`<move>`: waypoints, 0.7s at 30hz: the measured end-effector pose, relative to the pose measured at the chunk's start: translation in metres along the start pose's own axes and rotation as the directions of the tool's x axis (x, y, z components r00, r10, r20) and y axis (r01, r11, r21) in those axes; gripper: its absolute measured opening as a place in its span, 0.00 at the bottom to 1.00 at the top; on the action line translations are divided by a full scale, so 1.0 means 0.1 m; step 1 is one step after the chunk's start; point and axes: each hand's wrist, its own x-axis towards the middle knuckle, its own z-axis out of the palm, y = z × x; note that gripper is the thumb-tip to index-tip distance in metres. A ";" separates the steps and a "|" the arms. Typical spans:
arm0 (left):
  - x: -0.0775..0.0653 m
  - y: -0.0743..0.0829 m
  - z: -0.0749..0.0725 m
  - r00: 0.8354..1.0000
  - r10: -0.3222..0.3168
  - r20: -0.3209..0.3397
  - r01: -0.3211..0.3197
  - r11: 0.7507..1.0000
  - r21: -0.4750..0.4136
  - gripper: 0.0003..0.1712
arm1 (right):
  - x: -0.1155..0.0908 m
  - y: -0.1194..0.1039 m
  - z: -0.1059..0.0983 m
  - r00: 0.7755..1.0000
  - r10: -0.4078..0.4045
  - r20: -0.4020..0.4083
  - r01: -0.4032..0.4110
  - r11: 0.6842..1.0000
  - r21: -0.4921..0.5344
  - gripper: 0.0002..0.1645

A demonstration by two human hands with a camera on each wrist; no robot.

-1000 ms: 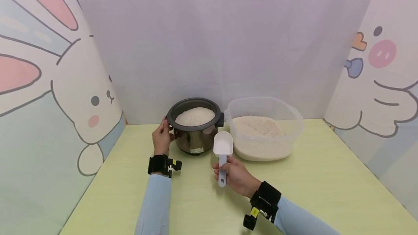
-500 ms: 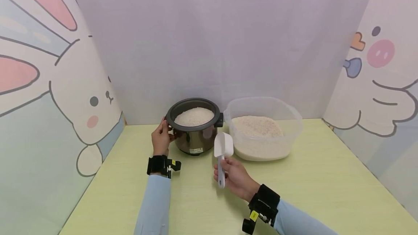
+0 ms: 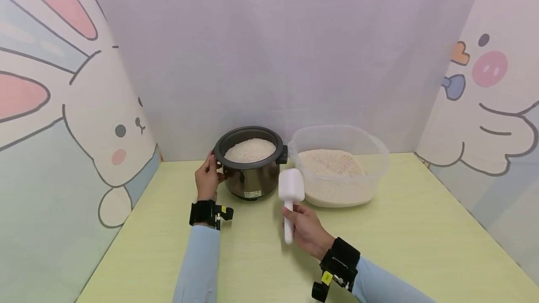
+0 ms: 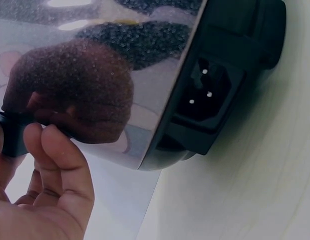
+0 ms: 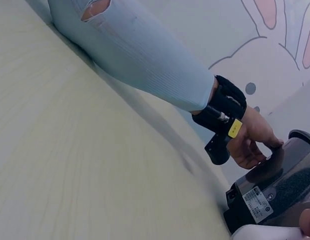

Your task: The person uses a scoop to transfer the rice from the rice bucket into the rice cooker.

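A dark rice cooker (image 3: 252,179) without a lid stands at the back of the table, with white rice (image 3: 250,150) heaped inside. My left hand (image 3: 207,181) grips the black side handle (image 4: 14,135) at its left, fingers curled under it. In front of the cooker's right side, my right hand (image 3: 310,233) holds a white rice scoop (image 3: 291,185) by the handle. The scoop is turned over, its rounded back facing up, so its inside is hidden. Beside the cooker, a translucent plastic tub (image 3: 372,146) holds more rice (image 3: 330,162).
A power socket (image 4: 207,95) with metal pins shows low on the cooker in the left wrist view. A pale purple cloth (image 3: 269,60) hangs behind the pale green table (image 3: 400,228), with cartoon-printed panels on both sides. Each wrist wears a black camera band (image 3: 341,261).
My right hand has rolled the scoop over, from its hollow side facing up to its back facing up, shifting slightly right. My left hand stays on the cooker's handle.
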 end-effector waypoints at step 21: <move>0.01 0.01 -0.01 1.000 0.009 0.003 -0.009 1.000 0.013 0.30 | 0.18 0.13 0.03 0.914 -0.212 -0.345 -0.017 0.831 -0.556 0.12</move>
